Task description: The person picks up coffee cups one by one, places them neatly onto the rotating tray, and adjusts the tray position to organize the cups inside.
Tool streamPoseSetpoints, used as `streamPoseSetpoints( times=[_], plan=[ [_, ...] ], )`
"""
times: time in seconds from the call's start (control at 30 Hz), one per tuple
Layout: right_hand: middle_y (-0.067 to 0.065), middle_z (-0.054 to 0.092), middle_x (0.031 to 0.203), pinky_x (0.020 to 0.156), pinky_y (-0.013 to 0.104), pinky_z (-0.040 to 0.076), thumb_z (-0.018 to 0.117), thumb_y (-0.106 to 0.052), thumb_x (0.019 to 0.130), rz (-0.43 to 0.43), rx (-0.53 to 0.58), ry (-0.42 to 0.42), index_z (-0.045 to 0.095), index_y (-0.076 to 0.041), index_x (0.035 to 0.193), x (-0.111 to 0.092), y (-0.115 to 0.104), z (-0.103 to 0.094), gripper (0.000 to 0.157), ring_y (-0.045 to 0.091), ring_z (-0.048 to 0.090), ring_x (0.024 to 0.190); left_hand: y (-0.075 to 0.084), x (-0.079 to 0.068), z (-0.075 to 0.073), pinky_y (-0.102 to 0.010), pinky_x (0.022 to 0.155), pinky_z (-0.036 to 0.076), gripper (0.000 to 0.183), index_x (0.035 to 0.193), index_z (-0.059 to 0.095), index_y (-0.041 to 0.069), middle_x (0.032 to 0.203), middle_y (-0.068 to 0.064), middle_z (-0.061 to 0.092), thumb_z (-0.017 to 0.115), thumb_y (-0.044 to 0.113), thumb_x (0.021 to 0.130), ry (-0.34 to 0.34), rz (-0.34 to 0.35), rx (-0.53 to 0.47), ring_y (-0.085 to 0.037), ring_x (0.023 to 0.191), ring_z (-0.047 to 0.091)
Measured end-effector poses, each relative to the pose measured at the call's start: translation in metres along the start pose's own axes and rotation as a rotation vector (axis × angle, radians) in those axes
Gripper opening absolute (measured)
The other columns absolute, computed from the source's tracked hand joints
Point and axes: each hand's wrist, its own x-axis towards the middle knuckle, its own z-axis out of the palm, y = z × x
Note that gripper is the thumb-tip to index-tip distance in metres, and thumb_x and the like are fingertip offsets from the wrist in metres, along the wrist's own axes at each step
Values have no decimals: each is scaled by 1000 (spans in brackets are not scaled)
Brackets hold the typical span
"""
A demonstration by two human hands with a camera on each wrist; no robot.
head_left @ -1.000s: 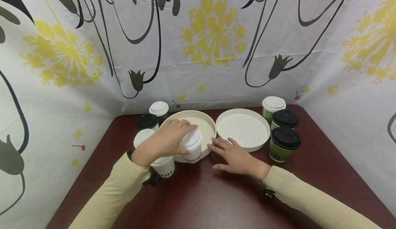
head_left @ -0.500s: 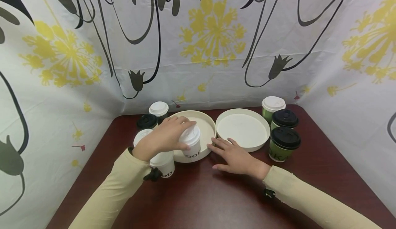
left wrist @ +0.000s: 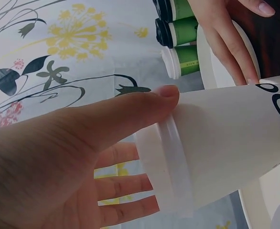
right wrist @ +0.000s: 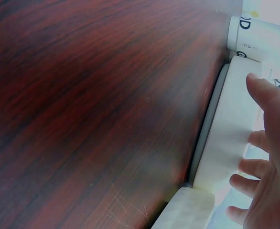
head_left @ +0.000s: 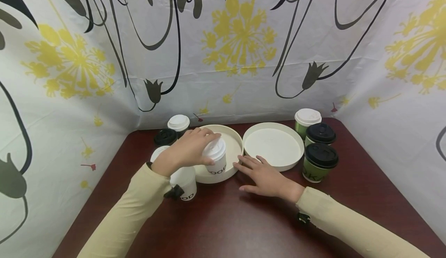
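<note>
My left hand [head_left: 188,149] grips a white paper coffee cup [head_left: 216,159] by its white lid, thumb on the near side and fingers round the far side. The cup stands upright over the left round cream tray [head_left: 235,147]; whether its base touches the tray floor I cannot tell. In the left wrist view, the thumb lies across the lid's rim and dark lettering shows on the cup [left wrist: 226,143]. My right hand [head_left: 265,177], fingers spread and holding nothing, lies at the front between the left tray and the right round tray [head_left: 273,145], its fingertips by their rims.
Left of the trays stand more lidded cups: a front white cup [head_left: 184,182], a black-lidded cup [head_left: 165,137] and a white-lidded cup [head_left: 179,122]. On the right are green cups, one white-lidded [head_left: 308,118], two black-lidded [head_left: 319,161]. A patterned cloth [head_left: 244,95] closes the back and sides.
My left hand and its cup have shifted slightly away from me, further over the left tray. The right hand has stayed in place.
</note>
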Motion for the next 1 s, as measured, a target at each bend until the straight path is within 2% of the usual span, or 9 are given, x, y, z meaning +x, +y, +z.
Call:
streamPoseSetpoints(
  times=[0.53, 1.0],
  plan=[
    [11, 35, 161, 114, 62, 31, 57, -62, 91, 3, 1, -6, 36, -22, 154, -1, 0, 0, 77, 31, 36, 148, -6, 11, 1, -50, 106, 42, 81, 148, 46, 15, 143, -10, 54, 80, 42, 79, -42, -29, -14, -33, 128, 51],
    [11, 35, 161, 114, 63, 31, 58, -60, 91, 1, 11, 1, 36, -22, 154, -1, 0, 0, 77, 33, 36, 147, -18, 20, 16, -52, 108, 40, 79, 147, 47, 14, 142, -11, 54, 80, 41, 80, -78, -49, -29, -33, 131, 49]
  ],
)
